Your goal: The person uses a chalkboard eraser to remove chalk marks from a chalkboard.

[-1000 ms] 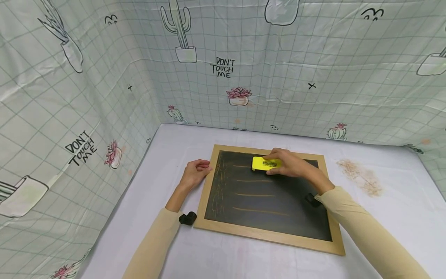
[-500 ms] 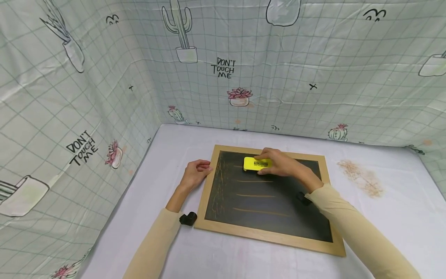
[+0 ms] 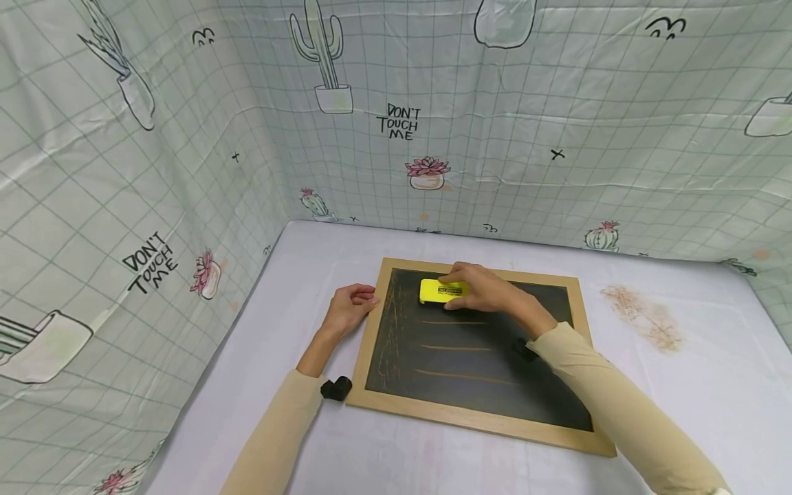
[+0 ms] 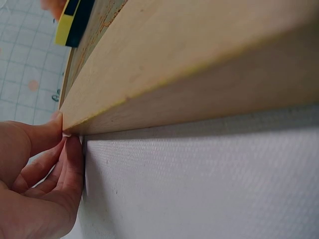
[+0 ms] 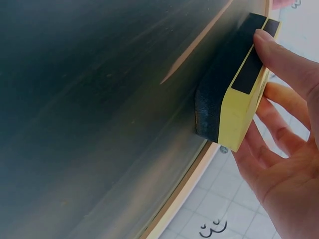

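chalkboard [image 3: 476, 350] lies flat on the surface [image 3: 680, 385]; our left hand [image 3: 348, 309] steadies its frame edge, fingers curled. our right hand [image 3: 489, 292] grips the yellow eraser [image 3: 441, 291] mid-wipe; next, we judge, lower chalk lines [image 3: 458, 347].

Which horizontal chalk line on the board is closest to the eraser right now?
The topmost line, just below the yellow eraser that the right hand holds. The other two lie farther down the chalkboard, toward the person.

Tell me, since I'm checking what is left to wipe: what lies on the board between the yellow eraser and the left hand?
In the head view, orange chalk scribbles on the dark board and its wooden frame lie between the yellow eraser and the left hand.
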The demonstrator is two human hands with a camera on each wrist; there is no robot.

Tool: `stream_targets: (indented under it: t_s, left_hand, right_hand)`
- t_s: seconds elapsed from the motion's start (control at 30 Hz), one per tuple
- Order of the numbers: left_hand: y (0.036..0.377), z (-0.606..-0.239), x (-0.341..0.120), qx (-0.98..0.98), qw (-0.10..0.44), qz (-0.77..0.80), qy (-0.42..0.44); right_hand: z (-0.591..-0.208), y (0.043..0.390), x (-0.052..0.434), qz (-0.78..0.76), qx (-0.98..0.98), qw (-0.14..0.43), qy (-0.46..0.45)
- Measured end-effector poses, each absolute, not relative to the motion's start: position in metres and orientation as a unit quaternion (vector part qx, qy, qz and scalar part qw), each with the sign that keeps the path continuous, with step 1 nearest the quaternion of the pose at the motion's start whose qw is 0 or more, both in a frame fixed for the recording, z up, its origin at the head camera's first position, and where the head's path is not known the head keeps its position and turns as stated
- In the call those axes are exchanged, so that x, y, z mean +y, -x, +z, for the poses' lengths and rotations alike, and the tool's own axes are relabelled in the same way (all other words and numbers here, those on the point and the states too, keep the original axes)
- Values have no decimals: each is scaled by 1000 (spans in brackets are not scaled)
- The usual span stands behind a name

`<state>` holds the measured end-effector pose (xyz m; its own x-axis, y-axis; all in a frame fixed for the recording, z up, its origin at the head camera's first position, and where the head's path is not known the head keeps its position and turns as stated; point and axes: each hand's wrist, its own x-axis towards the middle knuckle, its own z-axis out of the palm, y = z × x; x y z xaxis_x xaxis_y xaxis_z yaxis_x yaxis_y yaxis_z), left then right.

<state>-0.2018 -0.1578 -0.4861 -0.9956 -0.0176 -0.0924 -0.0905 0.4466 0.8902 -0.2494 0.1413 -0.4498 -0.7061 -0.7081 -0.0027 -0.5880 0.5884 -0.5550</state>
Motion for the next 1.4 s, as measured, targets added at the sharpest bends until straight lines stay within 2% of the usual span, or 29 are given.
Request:
stream_targets:
  t_s: [0.8,1.4]
  left_hand:
    - [200,-487,-163,849,39,526,30]
    - [204,-487,-160,849,47,525,29]
  right_hand:
    - [-450,255,115,-242,883,119,383]
    - [-449,255,129,-213,885,118,398]
